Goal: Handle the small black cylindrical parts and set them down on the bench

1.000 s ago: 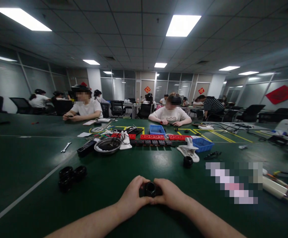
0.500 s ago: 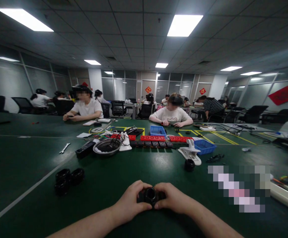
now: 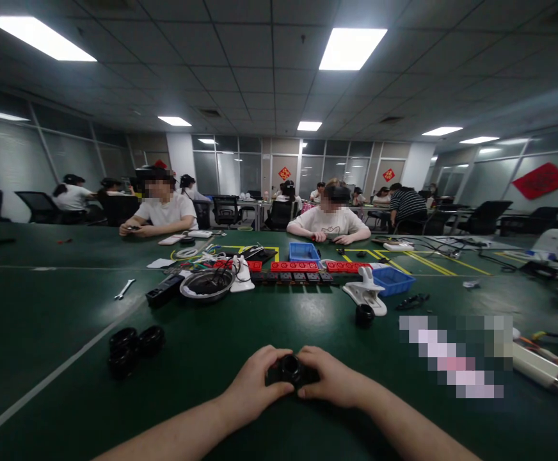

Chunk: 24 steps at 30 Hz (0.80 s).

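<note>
I have both hands together low in the middle of the view, closed around one small black ring-shaped part [image 3: 291, 369]. My left hand [image 3: 255, 383] pinches it from its side with thumb and fingers curled over the top; my right hand [image 3: 331, 379] grips the opposite side the same way. The part sits between the fingertips just above the green table [image 3: 212, 358], its round opening facing up toward the camera. Whether it touches the table I cannot tell.

To the left of my left forearm, well apart, lies a cluster of black rings [image 3: 134, 347] on the table, beside a pale line painted across the surface. Ahead of my hands a single black cap [image 3: 364, 314] stands alone, and just behind it a white clamp-like piece [image 3: 368, 291] rests next to a blue bin [image 3: 393, 280]. Further out is a metal bowl [image 3: 207, 283] with dark cables in it, a row of red blocks [image 3: 294, 265] behind a row of dark ones, and a small wrench [image 3: 124, 289] off to the left.

Across the table two people in white shirts sit with their own hands on the surface, and more people sit at desks behind them
</note>
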Each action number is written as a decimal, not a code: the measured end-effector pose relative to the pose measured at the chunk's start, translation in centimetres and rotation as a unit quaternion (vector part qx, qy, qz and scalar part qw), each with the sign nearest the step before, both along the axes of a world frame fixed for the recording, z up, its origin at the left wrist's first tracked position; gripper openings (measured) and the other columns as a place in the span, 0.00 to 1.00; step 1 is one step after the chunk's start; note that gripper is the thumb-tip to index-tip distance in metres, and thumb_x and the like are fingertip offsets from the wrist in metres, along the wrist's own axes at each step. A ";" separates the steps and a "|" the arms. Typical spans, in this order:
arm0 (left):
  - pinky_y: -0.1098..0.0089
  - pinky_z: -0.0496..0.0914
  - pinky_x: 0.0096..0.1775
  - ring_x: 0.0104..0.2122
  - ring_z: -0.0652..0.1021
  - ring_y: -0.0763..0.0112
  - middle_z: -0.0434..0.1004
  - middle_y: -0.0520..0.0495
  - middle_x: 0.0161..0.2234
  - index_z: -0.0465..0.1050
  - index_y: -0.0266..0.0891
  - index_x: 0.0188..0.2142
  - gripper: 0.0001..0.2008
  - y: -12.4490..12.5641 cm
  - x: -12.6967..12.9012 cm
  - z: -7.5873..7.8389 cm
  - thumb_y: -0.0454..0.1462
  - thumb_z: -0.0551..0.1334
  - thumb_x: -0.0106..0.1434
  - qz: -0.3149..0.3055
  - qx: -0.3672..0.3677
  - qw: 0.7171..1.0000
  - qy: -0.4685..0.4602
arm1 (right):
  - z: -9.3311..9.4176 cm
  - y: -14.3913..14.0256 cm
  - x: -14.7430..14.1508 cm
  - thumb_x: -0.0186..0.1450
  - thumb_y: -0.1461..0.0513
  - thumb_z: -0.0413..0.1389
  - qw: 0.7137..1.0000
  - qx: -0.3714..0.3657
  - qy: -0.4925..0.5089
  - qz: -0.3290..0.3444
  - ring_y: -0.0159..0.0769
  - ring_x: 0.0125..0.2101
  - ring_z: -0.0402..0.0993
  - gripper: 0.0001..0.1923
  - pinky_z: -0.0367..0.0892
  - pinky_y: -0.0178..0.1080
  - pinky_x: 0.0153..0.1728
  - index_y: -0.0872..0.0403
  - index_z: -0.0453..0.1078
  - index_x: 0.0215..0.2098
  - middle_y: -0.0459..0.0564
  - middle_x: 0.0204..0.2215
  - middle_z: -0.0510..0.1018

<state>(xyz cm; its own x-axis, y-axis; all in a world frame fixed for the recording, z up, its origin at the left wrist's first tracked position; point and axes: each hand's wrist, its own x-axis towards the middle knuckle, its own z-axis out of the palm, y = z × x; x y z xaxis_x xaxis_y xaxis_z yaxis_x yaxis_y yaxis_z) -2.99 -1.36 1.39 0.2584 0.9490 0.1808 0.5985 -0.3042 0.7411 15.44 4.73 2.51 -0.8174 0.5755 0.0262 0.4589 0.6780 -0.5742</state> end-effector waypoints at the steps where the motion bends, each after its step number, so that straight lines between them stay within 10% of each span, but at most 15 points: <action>1: 0.71 0.63 0.36 0.36 0.68 0.67 0.67 0.49 0.37 0.65 0.43 0.46 0.21 0.0 0.0 0.0 0.36 0.62 0.51 -0.005 -0.002 1.000 -0.004 | 0.0 0.1 0.1 0.50 0.61 0.59 1.000 -0.013 0.005 0.003 0.35 0.34 0.64 0.14 0.58 0.34 0.33 0.54 0.68 0.36 0.46 0.33 0.69; 6: 0.72 0.62 0.35 0.36 0.68 0.68 0.66 0.50 0.36 0.66 0.42 0.42 0.19 -0.3 0.4 0.0 0.35 0.63 0.49 -0.004 0.004 1.000 -0.021 | -0.5 0.1 -0.3 0.48 0.61 0.61 0.999 -0.021 0.002 -0.042 0.33 0.29 0.63 0.13 0.56 0.31 0.27 0.57 0.68 0.31 0.44 0.27 0.68; 13: 0.71 0.62 0.35 0.34 0.68 0.68 0.67 0.51 0.34 0.67 0.40 0.37 0.17 -0.2 0.6 -0.7 0.34 0.65 0.45 0.072 0.013 0.997 -0.013 | -0.9 -1.0 -1.2 0.45 0.46 0.58 0.982 0.144 -0.053 -0.113 0.38 0.31 0.63 0.23 0.55 0.37 0.31 0.56 0.67 0.29 0.48 0.27 0.68; 18: 0.71 0.62 0.37 0.37 0.67 0.67 0.67 0.51 0.36 0.67 0.42 0.40 0.18 -0.2 0.1 -0.5 0.35 0.64 0.48 0.021 0.022 0.999 -0.011 | 0.2 -0.6 -0.2 0.48 0.56 0.60 1.000 -0.012 0.010 -0.006 0.37 0.36 0.63 0.25 0.58 0.36 0.35 0.52 0.64 0.44 0.48 0.36 0.67; 24: 0.73 0.62 0.35 0.36 0.68 0.68 0.66 0.51 0.36 0.65 0.45 0.44 0.21 0.1 -0.1 -0.1 0.35 0.63 0.50 -0.028 -0.011 1.000 -0.004 | -0.2 0.2 0.2 0.50 0.64 0.59 0.995 -0.093 0.025 -0.019 0.32 0.31 0.64 0.13 0.57 0.31 0.30 0.56 0.67 0.34 0.44 0.30 0.68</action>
<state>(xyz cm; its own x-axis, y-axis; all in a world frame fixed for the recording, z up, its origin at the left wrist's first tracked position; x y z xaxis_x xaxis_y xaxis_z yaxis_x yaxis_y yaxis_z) -3.13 -1.30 1.31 0.3105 0.9367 0.1617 0.5743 -0.3204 0.7534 15.62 4.98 2.35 -0.7948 0.6052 -0.0440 0.4506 0.5401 -0.7108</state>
